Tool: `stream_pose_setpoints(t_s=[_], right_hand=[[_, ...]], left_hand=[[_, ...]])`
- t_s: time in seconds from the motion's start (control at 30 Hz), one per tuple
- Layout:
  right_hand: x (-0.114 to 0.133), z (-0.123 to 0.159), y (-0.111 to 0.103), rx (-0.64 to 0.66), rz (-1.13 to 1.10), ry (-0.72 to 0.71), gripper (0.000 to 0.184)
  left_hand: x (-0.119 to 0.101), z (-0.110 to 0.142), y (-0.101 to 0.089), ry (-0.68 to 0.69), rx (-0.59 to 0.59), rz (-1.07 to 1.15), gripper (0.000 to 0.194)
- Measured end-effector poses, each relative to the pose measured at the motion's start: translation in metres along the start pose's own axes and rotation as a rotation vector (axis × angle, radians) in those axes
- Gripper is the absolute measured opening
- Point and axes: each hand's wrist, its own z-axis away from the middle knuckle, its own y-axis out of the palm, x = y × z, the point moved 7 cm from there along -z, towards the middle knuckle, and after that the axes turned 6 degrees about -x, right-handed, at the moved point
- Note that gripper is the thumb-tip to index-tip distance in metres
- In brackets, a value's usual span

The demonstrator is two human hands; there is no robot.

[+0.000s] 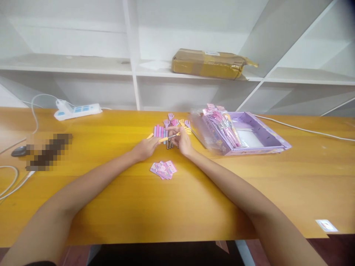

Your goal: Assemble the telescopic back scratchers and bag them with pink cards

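Observation:
My left hand (pixel 145 149) is closed around the yellow handle of a back scratcher (pixel 163 140). A metal rod runs from that handle into my right hand (pixel 182 142), whose fingers are pinched at the far end. Just beyond my hands lie several pink and purple handles (pixel 158 130) side by side. Near them are claw-shaped scratcher heads in purple (pixel 171 116), pink (pixel 174 122) and yellow (pixel 182 121). My right hand partly hides the rods beneath it. Closer to me, a loose pile of pink printed cards (pixel 163 170) rests on the table.
To the right stands a purple open box (pixel 257 149) with bagged back scratchers (pixel 223 127) leaning in it. A white power strip (pixel 79 111) and a dark mouse (pixel 19 151) are at the left. A taped carton (pixel 208 63) sits on the shelf behind.

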Motion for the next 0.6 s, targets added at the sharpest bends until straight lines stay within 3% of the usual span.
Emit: stream_pose_setpoints(t_s=[0.13,0.27,0.33,0.47,0.53,0.6], right_hand=[[-0.002,-0.001,-0.001,0.008,0.009,0.033,0.080],[0.012,-0.020,-0.013,0.056,0.026,0.090,0.077],[0.034,-0.036,-0.026,0.001,0.059,0.060,0.073],[0.097,-0.058,-0.044,-0.086,0.245,-0.082,0.064],[0.133,-0.058,-0.038,-0.020,0.433,-0.225,0.064],[0.161,-0.048,-0.025,0.109,0.630,-0.350,0.048]], left_hand=[[-0.005,0.000,-0.006,-0.018,-0.006,0.011,0.054],[-0.009,-0.022,-0.040,-0.131,0.082,-0.017,0.050],[-0.010,-0.042,-0.070,-0.237,0.148,-0.052,0.047],[-0.035,-0.075,-0.129,-0.227,0.348,-0.019,0.039],[-0.045,-0.079,-0.154,-0.270,0.387,0.020,0.037],[-0.054,-0.076,-0.169,-0.295,0.427,0.042,0.032]])
